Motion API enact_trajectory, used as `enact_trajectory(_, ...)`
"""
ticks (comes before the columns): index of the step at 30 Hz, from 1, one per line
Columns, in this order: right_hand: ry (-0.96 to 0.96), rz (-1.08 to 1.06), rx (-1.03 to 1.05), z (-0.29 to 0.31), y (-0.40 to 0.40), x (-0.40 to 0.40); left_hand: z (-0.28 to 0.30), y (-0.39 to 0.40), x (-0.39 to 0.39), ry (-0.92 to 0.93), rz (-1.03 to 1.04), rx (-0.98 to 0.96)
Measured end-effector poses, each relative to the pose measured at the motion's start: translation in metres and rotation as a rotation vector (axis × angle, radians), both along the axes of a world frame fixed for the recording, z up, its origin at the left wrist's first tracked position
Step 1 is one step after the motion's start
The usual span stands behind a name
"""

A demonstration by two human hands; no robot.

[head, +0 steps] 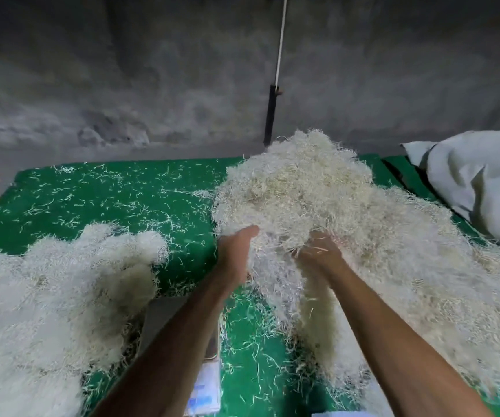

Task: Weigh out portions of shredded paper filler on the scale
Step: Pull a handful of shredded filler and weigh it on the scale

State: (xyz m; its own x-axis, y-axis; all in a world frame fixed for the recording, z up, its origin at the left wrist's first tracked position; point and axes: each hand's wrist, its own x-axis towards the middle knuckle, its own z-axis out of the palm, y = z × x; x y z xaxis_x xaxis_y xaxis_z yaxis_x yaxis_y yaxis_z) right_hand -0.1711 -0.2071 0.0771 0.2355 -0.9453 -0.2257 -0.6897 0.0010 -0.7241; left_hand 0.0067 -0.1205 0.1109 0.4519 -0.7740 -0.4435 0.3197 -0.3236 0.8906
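Head view shows 2 bare forearms reaching forward over a green surface [116,188]. Both hands are in the large heap of shredded paper filler [311,188], which lies on the right half of the surface and rises highest near the far wall.

The left hand [236,251] rests against the left edge of this heap, with the thumb side up and the fingers pushed in among the strands; they are hidden, so I cannot tell if they grip anything. The right hand [317,251] is just beside it, deeper in the paper. Its fingers look curled around a bunch of strands, and some strands lie across its back.

A second heap of filler [53,293] lies at the near left, well apart from the first one, with a strip of green surface between them. Loose strands [113,194] are scattered over the far left part of the surface.

Under the left forearm, near the bottom edge, a flat pale object with blue marks [206,392] shows partly; what it is I cannot tell. A pale sack [480,182] lies at the far right, beside the large heap. A white cord [281,40] hangs down the grey wall [122,85] behind.
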Motion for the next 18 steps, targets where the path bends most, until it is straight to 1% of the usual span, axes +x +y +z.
enact_trajectory(1,0.144,0.110,-0.066,0.004,-0.001,0.002,0.005,0.004,0.005,0.067,0.021,-0.037)
enact_trajectory(2,0.293,0.171,-0.092,0.014,-0.004,0.007,0.008,0.009,0.013,0.112,0.053,-0.042)
enact_trajectory(3,0.367,0.139,-0.143,0.022,-0.008,0.014,0.011,0.013,0.022,0.216,0.085,-0.070)
enact_trajectory(4,0.476,0.119,-0.180,0.033,-0.010,0.021,0.015,0.017,0.030,0.261,0.105,-0.072)
enact_trajectory(5,0.563,0.096,-0.237,0.048,-0.005,0.030,0.019,0.026,0.036,0.242,0.135,-0.068)
enact_trajectory(6,0.633,0.076,-0.313,0.061,0.000,0.037,0.024,0.037,0.039,0.150,0.137,-0.039)
enact_trajectory(7,0.665,0.077,-0.399,0.073,0.009,0.043,0.032,0.048,0.043,0.117,0.138,-0.044)
enact_trajectory(8,0.649,0.080,-0.475,0.080,0.015,0.048,0.045,0.061,0.045,0.132,0.156,-0.014)
enact_trajectory(10,0.542,0.137,-0.511,0.095,0.034,0.058,0.064,0.085,0.044,0.125,0.119,-0.043)
enact_trajectory(12,0.364,0.285,-0.460,0.100,0.058,0.068,0.071,0.108,0.044,0.154,0.118,-0.083)
enact_trajectory(13,0.272,0.369,-0.422,0.100,0.070,0.074,0.081,0.114,0.042,0.226,0.137,-0.160)
enact_trajectory(14,0.187,0.449,-0.387,0.101,0.085,0.080,0.094,0.121,0.042,0.324,0.130,-0.192)
enact_trajectory(15,0.115,0.510,-0.342,0.100,0.100,0.086,0.104,0.130,0.041,0.338,0.142,-0.216)
enact_trajectory(16,0.058,0.543,-0.294,0.097,0.113,0.090,0.111,0.134,0.042,0.308,0.114,-0.208)
enact_trajectory(18,-0.015,0.550,-0.220,0.084,0.134,0.096,0.121,0.144,0.048,0.239,0.032,-0.150)
